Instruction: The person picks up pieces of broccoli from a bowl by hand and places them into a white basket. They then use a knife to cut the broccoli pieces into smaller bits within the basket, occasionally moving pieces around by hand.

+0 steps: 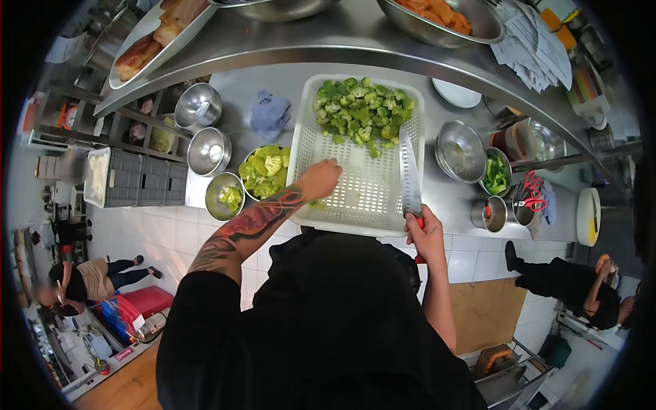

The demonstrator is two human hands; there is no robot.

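Head view, right hand (425, 232) fingers closed on knife (410, 174); left hand (320, 179) fingers loose, empty, in white basket (355, 198), broccoli (362, 113) beyond

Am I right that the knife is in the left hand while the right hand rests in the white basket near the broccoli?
Not quite: the hands are swapped. The head view shows the right hand gripping the knife, while the left hand rests in the white basket near the broccoli.
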